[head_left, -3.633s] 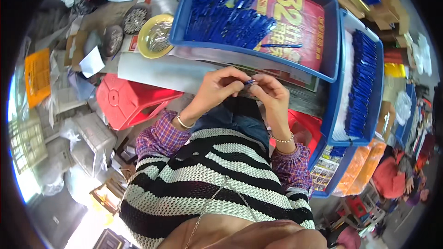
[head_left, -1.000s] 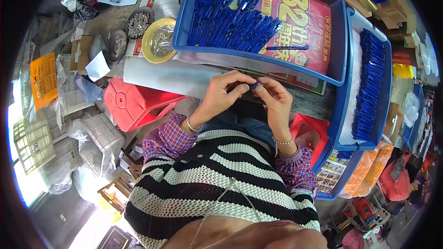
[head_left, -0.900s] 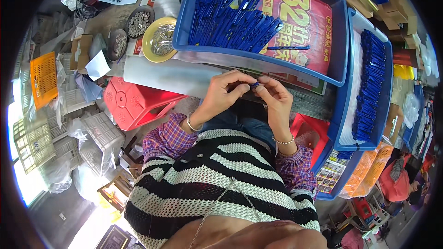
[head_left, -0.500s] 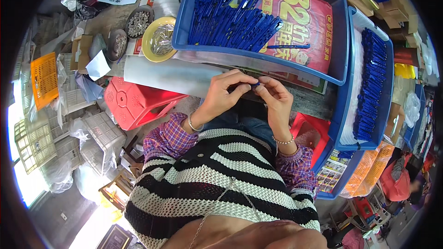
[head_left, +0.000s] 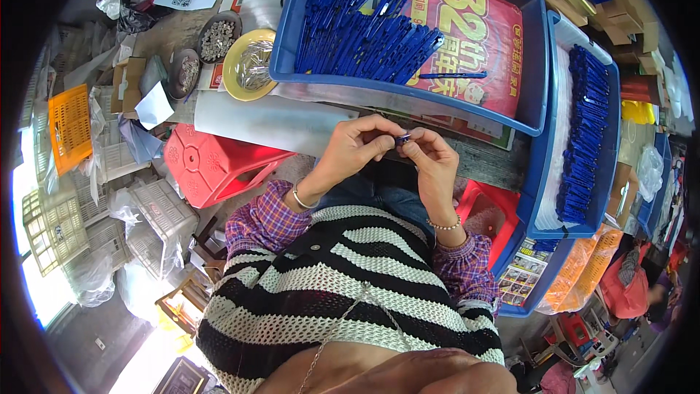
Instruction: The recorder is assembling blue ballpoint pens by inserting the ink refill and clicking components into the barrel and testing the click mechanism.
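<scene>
Both bare hands meet above the front edge of the grey wooden worktop (head_left: pixel 485 159), pinching a small dark-blue piece with a shiny edge (head_left: pixel 403 139) between their fingertips. The left hand (head_left: pixel 351 152) grips it with thumb and forefinger, and the right hand (head_left: pixel 433 163) closes on its other side. Half a second ago the fingertips covered most of the piece; now more of it shows, with a pale glint, and both hands sit slightly lower in view. Its full shape is hidden by the fingers.

Beyond the hands, the heap of slim, glossy blue strips (head_left: pixel 357 25) and the single blue strip (head_left: pixel 456 74) lie unchanged in the large blue rectangular plastic tray (head_left: pixel 415 92). To its left, the round yellow bowl (head_left: pixel 232 76) of thin silvery pins (head_left: pixel 255 64) has also stayed put.
</scene>
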Demonstrator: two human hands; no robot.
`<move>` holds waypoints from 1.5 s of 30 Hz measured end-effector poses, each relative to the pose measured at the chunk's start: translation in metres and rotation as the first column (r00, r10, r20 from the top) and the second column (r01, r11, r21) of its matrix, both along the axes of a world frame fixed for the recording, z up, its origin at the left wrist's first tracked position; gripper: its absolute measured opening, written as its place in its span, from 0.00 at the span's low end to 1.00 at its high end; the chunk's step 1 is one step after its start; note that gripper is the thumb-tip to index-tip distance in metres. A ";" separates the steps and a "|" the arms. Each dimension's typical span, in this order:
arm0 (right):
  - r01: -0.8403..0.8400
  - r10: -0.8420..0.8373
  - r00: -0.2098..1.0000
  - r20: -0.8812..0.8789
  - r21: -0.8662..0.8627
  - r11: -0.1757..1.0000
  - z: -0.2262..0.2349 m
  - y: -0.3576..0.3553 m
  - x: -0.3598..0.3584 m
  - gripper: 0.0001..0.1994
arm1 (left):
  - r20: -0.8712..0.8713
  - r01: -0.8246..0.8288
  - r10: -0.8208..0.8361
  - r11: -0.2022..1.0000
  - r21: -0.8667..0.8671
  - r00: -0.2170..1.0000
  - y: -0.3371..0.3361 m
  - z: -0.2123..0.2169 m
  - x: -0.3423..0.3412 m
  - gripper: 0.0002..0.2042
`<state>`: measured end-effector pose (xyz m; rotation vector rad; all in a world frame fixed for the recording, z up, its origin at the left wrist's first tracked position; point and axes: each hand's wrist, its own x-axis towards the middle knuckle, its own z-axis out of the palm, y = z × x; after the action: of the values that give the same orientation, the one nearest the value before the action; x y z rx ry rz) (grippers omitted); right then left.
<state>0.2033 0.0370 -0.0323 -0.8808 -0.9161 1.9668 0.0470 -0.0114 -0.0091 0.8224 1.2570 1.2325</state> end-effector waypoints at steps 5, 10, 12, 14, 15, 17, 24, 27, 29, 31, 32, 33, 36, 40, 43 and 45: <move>0.004 -0.004 1.000 -0.005 0.002 1.000 -0.002 -0.001 0.000 0.08 | 0.003 -0.002 0.002 1.000 0.002 1.000 0.000 -0.001 0.001 0.08; 0.010 -0.010 1.000 0.010 -0.014 1.000 0.000 -0.001 -0.001 0.07 | 0.018 0.003 -0.003 1.000 -0.009 1.000 0.000 0.000 0.002 0.08; 0.010 -0.009 1.000 0.018 -0.015 1.000 -0.001 -0.001 0.000 0.07 | 0.027 0.008 -0.008 1.000 -0.022 1.000 0.000 0.001 0.002 0.08; 0.009 -0.009 0.999 0.036 0.000 1.000 -0.001 -0.001 0.000 0.07 | 0.021 0.018 -0.017 0.999 -0.051 1.000 0.000 0.003 0.002 0.07; 0.010 -0.010 0.999 0.036 0.000 1.000 -0.001 -0.002 0.001 0.07 | 0.021 0.019 -0.018 0.999 -0.050 1.000 0.000 0.002 0.003 0.07; 0.024 -0.025 0.998 0.050 0.025 0.999 -0.001 -0.002 0.001 0.07 | 0.019 -0.001 0.001 1.000 0.002 1.000 -0.002 -0.002 0.005 0.07; 0.028 -0.033 0.990 0.138 0.038 0.999 0.005 0.000 0.000 0.07 | -0.253 -0.031 0.084 0.978 0.208 0.964 0.000 -0.009 0.010 0.07; 0.025 -0.029 0.988 0.152 0.028 0.999 0.007 0.001 -0.002 0.07 | -0.266 -0.091 0.147 0.972 0.215 0.953 0.002 -0.009 0.010 0.06; 0.016 -0.018 0.986 0.167 0.017 1.000 0.007 0.001 -0.004 0.07 | -0.320 -0.089 0.165 0.967 0.239 0.933 -0.001 -0.008 0.009 0.07; 0.012 -0.016 0.978 0.206 0.020 1.000 0.012 0.000 -0.004 0.06 | -0.382 -0.067 0.163 0.965 0.253 0.910 -0.002 -0.007 0.008 0.07; 0.013 -0.018 0.970 0.242 0.023 1.000 0.015 0.000 -0.006 0.06 | -0.444 -0.039 0.156 0.964 0.262 0.882 -0.002 -0.004 0.006 0.08; -0.017 0.011 0.974 0.224 0.026 1.000 0.017 0.001 -0.005 0.06 | -0.438 -0.064 0.190 0.956 0.286 0.879 0.000 0.001 0.010 0.09; 0.021 -0.043 0.954 0.297 0.075 0.997 0.017 -0.001 -0.001 0.08 | -0.398 -0.059 0.185 0.949 0.309 0.899 0.002 0.000 0.012 0.07; 0.021 -0.038 0.958 0.283 0.064 0.998 0.020 -0.002 0.000 0.08 | -0.352 -0.077 0.191 0.946 0.313 0.916 -0.001 0.001 0.012 0.07; 0.022 -0.044 0.961 0.275 0.082 0.996 0.020 -0.003 -0.003 0.08 | -0.337 -0.071 0.181 0.947 0.314 0.924 -0.003 0.001 0.009 0.08; 0.018 -0.040 0.964 0.262 0.084 0.996 0.020 -0.003 -0.004 0.08 | -0.279 -0.084 0.174 0.948 0.306 0.944 -0.003 -0.002 0.008 0.08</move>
<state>0.1995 0.0344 -0.0121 -1.1208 -1.1197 1.8011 0.0550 -0.0144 -0.0111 1.1949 1.4119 1.4607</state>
